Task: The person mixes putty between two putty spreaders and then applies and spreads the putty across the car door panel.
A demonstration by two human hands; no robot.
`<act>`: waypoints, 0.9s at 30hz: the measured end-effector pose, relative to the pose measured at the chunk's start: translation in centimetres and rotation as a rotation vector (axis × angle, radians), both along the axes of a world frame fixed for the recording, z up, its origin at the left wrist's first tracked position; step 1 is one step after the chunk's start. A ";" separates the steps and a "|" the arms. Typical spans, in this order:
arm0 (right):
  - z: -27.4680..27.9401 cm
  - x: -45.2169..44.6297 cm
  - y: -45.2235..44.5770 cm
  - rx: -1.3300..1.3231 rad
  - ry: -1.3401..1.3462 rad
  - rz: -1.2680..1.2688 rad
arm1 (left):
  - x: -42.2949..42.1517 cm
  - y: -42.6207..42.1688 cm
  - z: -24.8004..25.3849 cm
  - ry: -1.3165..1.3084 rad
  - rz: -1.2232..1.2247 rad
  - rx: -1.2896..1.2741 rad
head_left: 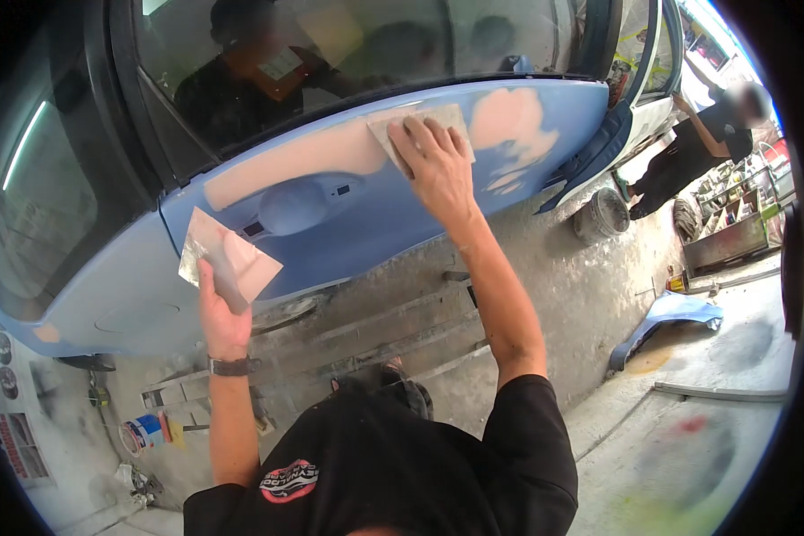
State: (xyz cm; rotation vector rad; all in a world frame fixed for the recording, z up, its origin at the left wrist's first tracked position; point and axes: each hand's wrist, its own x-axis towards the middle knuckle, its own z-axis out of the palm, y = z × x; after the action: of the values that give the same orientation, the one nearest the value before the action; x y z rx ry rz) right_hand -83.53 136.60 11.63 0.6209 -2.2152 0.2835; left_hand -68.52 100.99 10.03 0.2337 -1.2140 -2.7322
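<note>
Along the blue car door (393,214) runs a pale pink filler strip (304,163), with another pink patch (507,118) to its right. My right hand (435,170) presses a thin, greyish flat sheet (393,118) against the door's upper part, between the two filler areas, fingers bent over it. Lower left, my left hand (225,313) grips a squarish plate (207,241) with pinkish paste on its face, the thumb lying on top. This plate is in front of the door, below the handle recess (295,207).
Another person (701,134) stands at the right beside a grey bucket (601,216). A parts rack (732,237) and a loose blue panel (670,322) lie at the right. Metal rails (330,348) are on the floor below the door. A paint can (143,434) stands lower left.
</note>
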 end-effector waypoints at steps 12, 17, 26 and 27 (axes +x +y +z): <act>-5.4 5.2 -1.3 0.013 -0.072 -0.012 | -0.2 -0.1 0.5 0.003 -0.010 0.003; -0.7 2.1 1.2 0.001 0.040 -0.048 | -0.2 -0.2 0.3 0.030 -0.020 -0.001; 1.2 -1.0 2.0 0.035 0.085 -0.053 | -0.5 -0.2 0.1 0.000 0.056 0.004; 1.3 -1.1 2.0 0.030 0.075 -0.041 | -0.4 -0.1 0.1 -0.004 0.059 0.000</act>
State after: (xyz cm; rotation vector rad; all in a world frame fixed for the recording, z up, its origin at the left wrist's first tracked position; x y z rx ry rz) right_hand -84.58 138.62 12.90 0.5918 -2.1607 0.2025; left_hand -68.95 100.84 10.15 0.2706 -1.1887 -2.6832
